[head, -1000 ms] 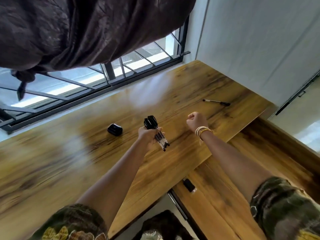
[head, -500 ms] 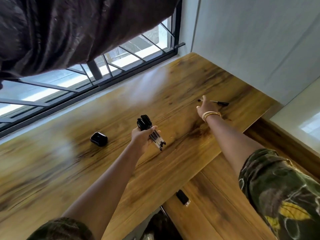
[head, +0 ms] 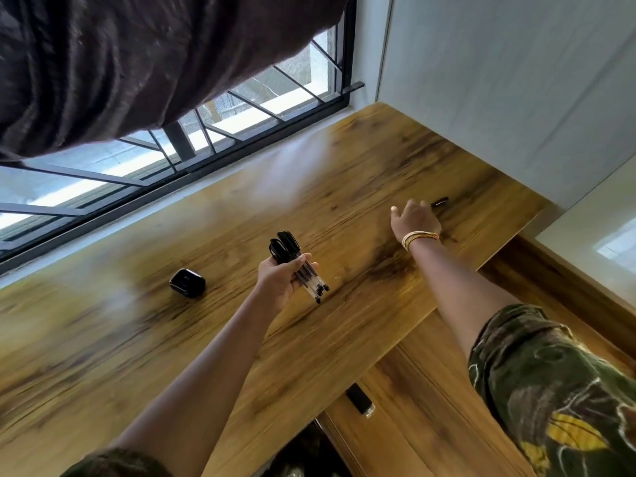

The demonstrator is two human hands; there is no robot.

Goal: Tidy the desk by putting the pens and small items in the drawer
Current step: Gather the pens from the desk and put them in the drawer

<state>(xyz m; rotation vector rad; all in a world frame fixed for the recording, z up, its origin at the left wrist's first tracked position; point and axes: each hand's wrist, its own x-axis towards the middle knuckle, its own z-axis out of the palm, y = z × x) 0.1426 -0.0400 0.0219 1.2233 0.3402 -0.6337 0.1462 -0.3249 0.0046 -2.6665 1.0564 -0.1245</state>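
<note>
My left hand (head: 282, 280) is shut on a bundle of black-capped clear pens (head: 303, 270), held above the middle of the wooden desk (head: 241, 208). My right hand (head: 414, 218), with gold bangles at the wrist, is stretched out flat over a single black pen (head: 440, 202) near the desk's far right; only the pen's cap end shows past the fingers. Whether the fingers grip it I cannot tell. A small black rounded case (head: 187, 287) lies on the desk to the left of my left hand.
A barred window (head: 206, 132) with a dark curtain (head: 137, 56) runs along the desk's far edge; a white wall (head: 499, 80) bounds the right. Below the desk's near edge is wooden flooring with a small black object (head: 359, 399) on it.
My right hand has reached farther right and forward, from a fist over the desk's middle to covering the single pen. My left hand has kept hold of the pen bundle.
</note>
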